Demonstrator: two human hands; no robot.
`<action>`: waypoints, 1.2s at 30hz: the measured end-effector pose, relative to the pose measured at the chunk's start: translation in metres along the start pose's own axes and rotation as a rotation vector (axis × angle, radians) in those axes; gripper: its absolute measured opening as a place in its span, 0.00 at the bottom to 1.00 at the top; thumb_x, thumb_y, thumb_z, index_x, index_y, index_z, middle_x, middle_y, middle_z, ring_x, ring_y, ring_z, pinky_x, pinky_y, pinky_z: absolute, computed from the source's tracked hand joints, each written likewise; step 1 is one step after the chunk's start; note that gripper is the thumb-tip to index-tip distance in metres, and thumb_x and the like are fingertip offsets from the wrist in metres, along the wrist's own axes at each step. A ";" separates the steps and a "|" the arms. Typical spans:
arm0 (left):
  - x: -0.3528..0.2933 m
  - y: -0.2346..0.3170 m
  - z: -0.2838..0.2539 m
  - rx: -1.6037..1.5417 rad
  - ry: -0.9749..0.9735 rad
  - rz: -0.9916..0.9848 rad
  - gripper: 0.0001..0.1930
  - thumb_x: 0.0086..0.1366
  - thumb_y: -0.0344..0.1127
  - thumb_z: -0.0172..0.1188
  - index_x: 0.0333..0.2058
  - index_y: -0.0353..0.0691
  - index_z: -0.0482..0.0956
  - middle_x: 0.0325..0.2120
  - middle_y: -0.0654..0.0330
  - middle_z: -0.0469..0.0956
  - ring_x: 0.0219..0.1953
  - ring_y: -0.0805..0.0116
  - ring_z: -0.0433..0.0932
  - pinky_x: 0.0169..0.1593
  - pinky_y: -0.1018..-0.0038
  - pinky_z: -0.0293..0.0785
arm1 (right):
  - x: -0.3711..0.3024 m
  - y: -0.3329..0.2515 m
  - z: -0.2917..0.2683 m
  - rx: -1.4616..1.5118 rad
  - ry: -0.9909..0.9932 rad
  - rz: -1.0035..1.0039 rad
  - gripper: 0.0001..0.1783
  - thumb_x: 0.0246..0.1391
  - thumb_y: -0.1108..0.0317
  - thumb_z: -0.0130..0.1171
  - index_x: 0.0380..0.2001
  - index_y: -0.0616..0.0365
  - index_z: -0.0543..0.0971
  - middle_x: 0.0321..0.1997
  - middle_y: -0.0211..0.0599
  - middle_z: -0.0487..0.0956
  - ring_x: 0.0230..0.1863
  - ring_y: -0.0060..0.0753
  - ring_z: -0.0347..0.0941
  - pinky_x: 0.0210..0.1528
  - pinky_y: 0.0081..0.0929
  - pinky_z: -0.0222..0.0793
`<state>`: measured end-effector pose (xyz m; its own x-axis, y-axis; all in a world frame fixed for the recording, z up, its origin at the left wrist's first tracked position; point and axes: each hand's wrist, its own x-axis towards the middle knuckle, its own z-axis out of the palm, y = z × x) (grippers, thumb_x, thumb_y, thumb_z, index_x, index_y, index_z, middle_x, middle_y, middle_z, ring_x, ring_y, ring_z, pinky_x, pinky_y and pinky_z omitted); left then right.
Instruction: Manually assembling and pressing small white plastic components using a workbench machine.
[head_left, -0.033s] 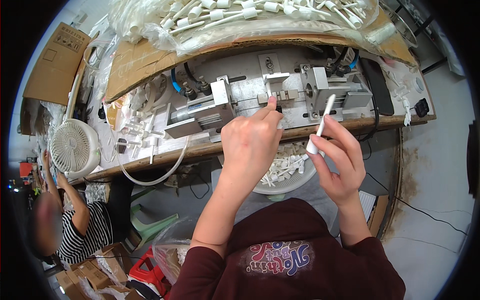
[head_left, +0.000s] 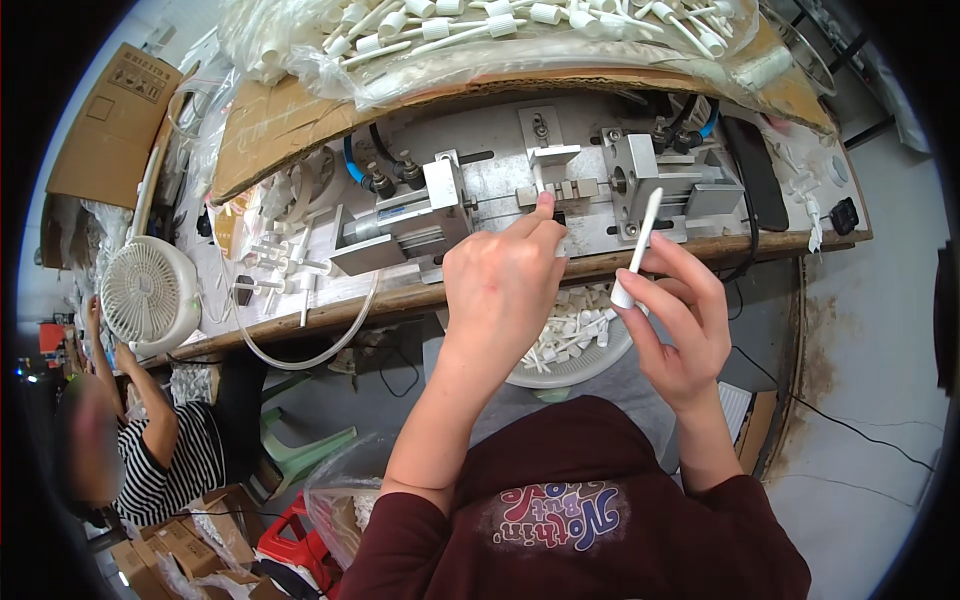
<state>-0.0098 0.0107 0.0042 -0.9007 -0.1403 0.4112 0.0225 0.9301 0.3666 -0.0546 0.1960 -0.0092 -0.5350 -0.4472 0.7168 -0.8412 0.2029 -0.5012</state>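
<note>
My left hand (head_left: 505, 275) reaches to the metal fixture (head_left: 570, 190) in the middle of the bench. Its index fingertip rests against the fixture's small clamp block, by a white stem (head_left: 540, 178) standing there. The other fingers are curled under, and the thumb is hidden, so I cannot make out what they hold. My right hand (head_left: 685, 310) pinches a white applicator (head_left: 645, 245) by its ribbed cap between thumb and fingers. Its long stem points up, the slim tip in front of the right-hand cylinder (head_left: 675, 180). A second cylinder unit (head_left: 410, 220) stands left of my left hand.
Below the bench edge (head_left: 410, 302) sits a basket (head_left: 570, 378) of small white caps. More applicators (head_left: 440, 28) lie on a cardboard shelf (head_left: 290, 120) above the fixture. Loose white parts (head_left: 285, 265), a hose and a fan (head_left: 150, 290) are left. Another person (head_left: 165, 450) works there.
The applicator in my right hand has tilted and shifted very slightly to the left. My left hand stays at the fixture.
</note>
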 end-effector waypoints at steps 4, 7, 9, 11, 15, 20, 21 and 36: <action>-0.003 -0.002 0.004 -0.032 0.043 -0.006 0.09 0.50 0.33 0.71 0.32 0.43 0.85 0.41 0.63 0.85 0.25 0.66 0.83 0.30 0.73 0.76 | 0.003 -0.003 0.001 -0.007 -0.019 0.003 0.19 0.42 0.82 0.68 0.42 0.62 0.83 0.51 0.48 0.79 0.43 0.39 0.80 0.39 0.27 0.79; -0.008 -0.005 0.007 -0.059 0.079 -0.001 0.10 0.50 0.33 0.71 0.33 0.42 0.85 0.41 0.63 0.85 0.25 0.66 0.83 0.30 0.73 0.76 | 0.007 -0.004 0.003 -0.016 -0.046 0.008 0.19 0.41 0.80 0.69 0.41 0.63 0.83 0.47 0.43 0.82 0.44 0.41 0.80 0.44 0.31 0.78; -0.009 -0.006 0.007 -0.084 0.099 0.018 0.10 0.50 0.32 0.71 0.33 0.42 0.85 0.40 0.62 0.85 0.24 0.67 0.83 0.29 0.73 0.76 | 0.013 -0.002 0.007 -0.008 -0.060 0.001 0.18 0.42 0.80 0.69 0.41 0.64 0.82 0.47 0.43 0.81 0.44 0.42 0.80 0.45 0.32 0.78; -0.016 -0.004 -0.004 -0.191 0.034 0.033 0.11 0.49 0.32 0.71 0.33 0.41 0.84 0.40 0.61 0.85 0.24 0.68 0.83 0.28 0.74 0.76 | 0.022 0.002 0.010 -0.007 -0.080 0.011 0.17 0.44 0.78 0.68 0.41 0.63 0.82 0.49 0.43 0.82 0.45 0.42 0.81 0.45 0.32 0.78; -0.047 -0.001 -0.017 -0.421 -0.261 0.006 0.12 0.50 0.33 0.73 0.34 0.40 0.84 0.39 0.59 0.85 0.25 0.69 0.83 0.28 0.74 0.76 | 0.031 0.011 0.018 -0.041 -0.176 -0.049 0.15 0.46 0.74 0.67 0.40 0.60 0.82 0.51 0.40 0.82 0.43 0.36 0.82 0.41 0.29 0.77; -0.078 -0.004 -0.001 -0.527 -0.473 -0.029 0.15 0.50 0.36 0.74 0.37 0.41 0.84 0.38 0.59 0.85 0.26 0.69 0.83 0.31 0.73 0.77 | 0.033 0.010 0.036 -0.301 -0.352 -0.182 0.10 0.45 0.71 0.61 0.34 0.60 0.79 0.52 0.41 0.82 0.27 0.28 0.79 0.31 0.23 0.72; -0.084 -0.007 0.004 -0.530 -0.498 -0.039 0.16 0.50 0.36 0.74 0.38 0.41 0.84 0.38 0.59 0.85 0.26 0.69 0.83 0.31 0.73 0.77 | 0.036 0.007 0.037 -0.337 -0.365 -0.182 0.09 0.44 0.71 0.60 0.32 0.60 0.78 0.52 0.41 0.82 0.25 0.29 0.79 0.31 0.23 0.71; -0.107 -0.002 0.041 -0.539 -0.461 0.040 0.16 0.58 0.44 0.69 0.43 0.44 0.83 0.32 0.59 0.84 0.28 0.63 0.83 0.32 0.67 0.78 | 0.055 0.002 0.040 -0.358 -0.506 -0.133 0.12 0.44 0.71 0.65 0.34 0.61 0.77 0.43 0.42 0.83 0.25 0.40 0.79 0.30 0.32 0.74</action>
<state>0.0690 0.0375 -0.0750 -0.9838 0.1599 0.0816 0.1641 0.6170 0.7697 -0.0828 0.1371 0.0101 -0.3946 -0.8271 0.4003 -0.9188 0.3573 -0.1676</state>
